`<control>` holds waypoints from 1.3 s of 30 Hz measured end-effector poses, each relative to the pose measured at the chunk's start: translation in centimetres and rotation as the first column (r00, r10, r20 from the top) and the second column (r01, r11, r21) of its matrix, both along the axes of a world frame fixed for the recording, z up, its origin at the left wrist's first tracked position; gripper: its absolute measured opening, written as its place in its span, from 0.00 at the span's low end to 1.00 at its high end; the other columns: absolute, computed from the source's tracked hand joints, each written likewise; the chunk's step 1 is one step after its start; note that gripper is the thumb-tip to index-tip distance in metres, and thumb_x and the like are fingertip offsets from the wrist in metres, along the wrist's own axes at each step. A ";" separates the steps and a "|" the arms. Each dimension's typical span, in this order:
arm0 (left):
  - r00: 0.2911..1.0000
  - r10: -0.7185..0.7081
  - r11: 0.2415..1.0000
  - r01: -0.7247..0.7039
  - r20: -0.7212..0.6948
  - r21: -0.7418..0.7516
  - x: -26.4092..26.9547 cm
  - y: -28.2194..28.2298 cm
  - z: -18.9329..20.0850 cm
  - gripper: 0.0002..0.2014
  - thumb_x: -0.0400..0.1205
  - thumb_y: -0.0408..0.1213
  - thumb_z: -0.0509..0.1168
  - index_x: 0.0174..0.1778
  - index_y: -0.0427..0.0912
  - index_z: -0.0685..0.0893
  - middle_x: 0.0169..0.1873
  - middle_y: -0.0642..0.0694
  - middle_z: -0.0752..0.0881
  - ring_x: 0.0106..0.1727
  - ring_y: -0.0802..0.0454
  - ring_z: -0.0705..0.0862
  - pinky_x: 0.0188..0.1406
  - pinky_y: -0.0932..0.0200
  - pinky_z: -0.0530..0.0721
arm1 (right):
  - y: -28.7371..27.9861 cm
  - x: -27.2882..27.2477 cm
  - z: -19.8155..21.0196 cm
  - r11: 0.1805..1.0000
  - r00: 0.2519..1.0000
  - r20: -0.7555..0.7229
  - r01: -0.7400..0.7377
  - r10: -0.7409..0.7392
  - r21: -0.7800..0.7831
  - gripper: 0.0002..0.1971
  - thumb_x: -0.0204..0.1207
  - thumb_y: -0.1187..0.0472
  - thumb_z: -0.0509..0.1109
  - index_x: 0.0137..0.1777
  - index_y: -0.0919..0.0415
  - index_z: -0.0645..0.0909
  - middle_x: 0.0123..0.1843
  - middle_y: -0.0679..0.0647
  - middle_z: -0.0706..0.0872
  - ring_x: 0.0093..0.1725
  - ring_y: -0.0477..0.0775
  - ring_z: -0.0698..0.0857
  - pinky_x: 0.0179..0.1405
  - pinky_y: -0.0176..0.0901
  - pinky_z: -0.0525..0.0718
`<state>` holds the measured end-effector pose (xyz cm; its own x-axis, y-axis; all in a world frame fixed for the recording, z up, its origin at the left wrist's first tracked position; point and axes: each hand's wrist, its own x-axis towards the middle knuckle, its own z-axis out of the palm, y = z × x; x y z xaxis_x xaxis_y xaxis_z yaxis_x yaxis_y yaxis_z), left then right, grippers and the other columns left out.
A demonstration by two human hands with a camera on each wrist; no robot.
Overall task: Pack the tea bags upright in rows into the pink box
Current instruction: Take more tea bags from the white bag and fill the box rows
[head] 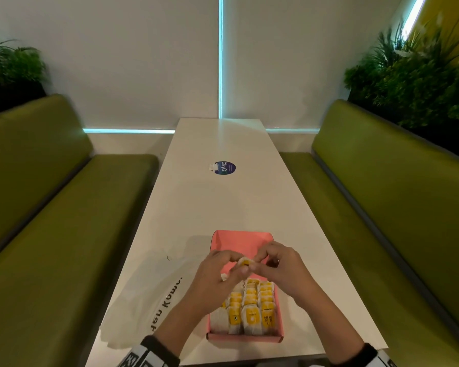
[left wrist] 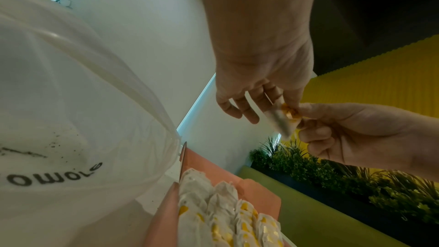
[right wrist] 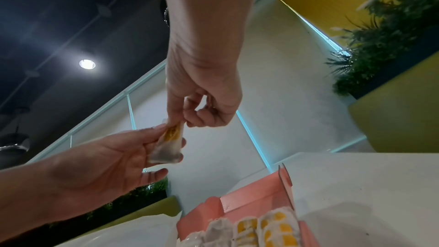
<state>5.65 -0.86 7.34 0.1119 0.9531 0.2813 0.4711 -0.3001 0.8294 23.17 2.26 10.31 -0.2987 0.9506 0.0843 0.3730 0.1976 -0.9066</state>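
Pinching one tea bag (head: 243, 262) above the pink box (head: 240, 241), both hands (head: 217, 274) meet in the head view, probably straightening it. Left wrist: rows (left wrist: 228, 219) upright in the box. Right wrist: right hand (right wrist: 204, 100) nips its top, left hand (right wrist: 102, 162) its side.

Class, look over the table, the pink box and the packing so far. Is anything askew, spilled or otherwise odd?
Mostly tidy: the tea bags stand upright in rows in the pink box. Two oddities: dark specks, perhaps spilled tea, lie inside the white plastic bag, and the round sticker on the table looks torn at its left edge.
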 end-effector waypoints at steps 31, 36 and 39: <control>0.977 0.024 1.000 -0.022 0.212 -0.013 0.9 -0.8 0.3 0.07 0.81 0.36 0.66 0.51 0.54 0.82 0.41 0.64 0.87 0.40 0.61 0.83 0.40 0.69 0.78 | -0.7 -0.3 0.0 0.970 0.968 -0.227 0.051 -0.106 -0.237 0.05 0.73 0.67 0.74 0.44 0.69 0.83 0.36 0.56 0.85 0.35 0.46 0.81 0.33 0.30 0.76; 0.979 -0.019 0.999 0.008 0.202 0.051 0.4 -0.9 -0.1 0.14 0.73 0.53 0.69 0.53 0.56 0.81 0.48 0.63 0.86 0.42 0.59 0.84 0.40 0.69 0.78 | -0.5 -0.2 -0.2 0.967 0.965 -0.240 0.043 -0.105 -0.252 0.05 0.77 0.68 0.69 0.49 0.71 0.81 0.35 0.53 0.88 0.30 0.40 0.84 0.29 0.28 0.78; 0.989 -0.005 0.993 -0.012 0.147 0.116 0.4 -0.9 -0.6 0.11 0.71 0.51 0.69 0.49 0.61 0.85 0.46 0.64 0.87 0.42 0.57 0.85 0.40 0.73 0.76 | -0.7 -0.3 0.0 0.968 0.956 -0.281 0.015 -0.088 -0.252 0.01 0.77 0.70 0.68 0.45 0.69 0.79 0.28 0.47 0.87 0.27 0.39 0.84 0.27 0.27 0.78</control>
<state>6.02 -1.72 6.79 0.0576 0.9134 0.4030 0.3478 -0.3967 0.8495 22.86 1.56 10.34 -0.2466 0.9660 -0.0774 0.0925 -0.0561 -0.9941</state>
